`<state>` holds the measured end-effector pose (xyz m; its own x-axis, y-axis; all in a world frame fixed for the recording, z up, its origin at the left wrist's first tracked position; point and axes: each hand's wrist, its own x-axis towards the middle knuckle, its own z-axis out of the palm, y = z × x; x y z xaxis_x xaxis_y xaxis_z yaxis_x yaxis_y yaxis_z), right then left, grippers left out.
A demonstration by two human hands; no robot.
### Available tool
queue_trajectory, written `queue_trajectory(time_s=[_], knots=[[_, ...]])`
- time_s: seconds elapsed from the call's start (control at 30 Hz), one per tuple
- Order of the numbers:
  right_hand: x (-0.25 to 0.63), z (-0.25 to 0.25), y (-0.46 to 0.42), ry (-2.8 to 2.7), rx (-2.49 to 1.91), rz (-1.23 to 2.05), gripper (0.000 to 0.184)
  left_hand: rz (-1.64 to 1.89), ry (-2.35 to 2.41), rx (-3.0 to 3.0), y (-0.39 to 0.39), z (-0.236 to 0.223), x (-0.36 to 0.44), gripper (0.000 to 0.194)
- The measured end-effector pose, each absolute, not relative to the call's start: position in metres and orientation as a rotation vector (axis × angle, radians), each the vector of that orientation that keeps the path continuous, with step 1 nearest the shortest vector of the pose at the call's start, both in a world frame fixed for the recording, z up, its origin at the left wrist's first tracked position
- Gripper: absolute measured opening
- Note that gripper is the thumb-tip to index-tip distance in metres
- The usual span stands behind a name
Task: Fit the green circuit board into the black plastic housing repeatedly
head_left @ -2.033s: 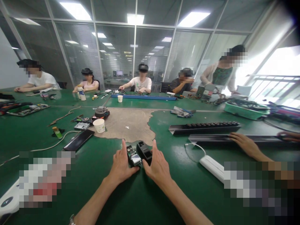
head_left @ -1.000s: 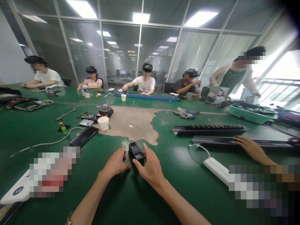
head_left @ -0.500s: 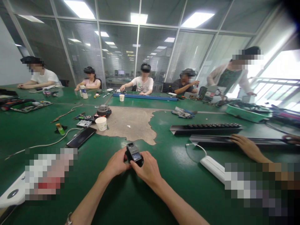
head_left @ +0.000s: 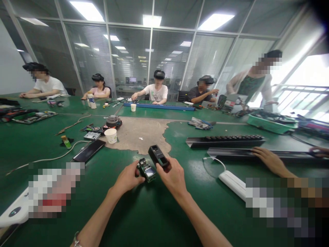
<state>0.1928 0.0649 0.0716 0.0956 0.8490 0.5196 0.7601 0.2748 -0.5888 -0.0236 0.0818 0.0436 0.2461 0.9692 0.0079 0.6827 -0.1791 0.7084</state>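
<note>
Smooth green counter reaches from the ragged-edged tan patch to the white oblong plastic bar, well right of both hands. The left hand, partly curled, grips the exposed circuit module; just beside it, the right hand, half closed, holds the black rectangular plastic casing.

Black housing, oblong, face pierced by openings; tilted, in right hand. Uncased electronic unit, pale rectangular screen showing; just beside the housing, edge in left hand.

Black cover off circuit module again
</note>
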Motion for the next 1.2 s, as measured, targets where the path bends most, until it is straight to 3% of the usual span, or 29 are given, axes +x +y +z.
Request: queue_trajectory(time_s=[0.4,0.5,0.7,1.2], knots=[[0.208,0.052,0.07,-1.859,-1.807,0.133,0.032,0.676,1.49,1.953,0.085,0.045,-0.024,0.057],[0.208,0.061,0.069,-1.797,-1.73,0.168,0.023,0.696,1.51,1.904,0.089,0.042,-0.026,0.054],[0.186,0.08,0.054,-1.698,-1.452,0.241,0.023,0.72,1.449,1.788,0.093,0.041,-0.029,0.041],[0.164,0.073,0.051,-1.815,-1.436,0.174,0.023,0.756,1.429,1.668,0.097,0.032,-0.03,0.036]])
